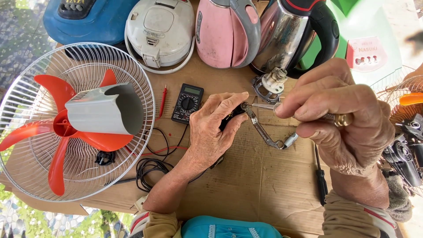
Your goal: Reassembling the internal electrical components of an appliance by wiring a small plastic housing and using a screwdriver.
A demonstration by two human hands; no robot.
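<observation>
1. Head view, looking down on a cardboard-covered table (260,185).
2. Left hand (211,132) near centre, fingers curled around a small dark part (230,118), pinning it to the cardboard.
3. Right hand (341,117) to the right, closed on a screwdriver (282,107) with a brass-coloured ferrule; tip meets the dark part.
4. Bent metal strip (262,130) runs from that part toward the near right.
5. Black multimeter (187,102) just left of the left hand, red probe (162,101) beside it.
6. Fan guard (132,83) with red blades (48,128) at left.
7. Far edge: white rice cooker (159,33), pink kettle (227,33), steel kettle (291,37).
</observation>
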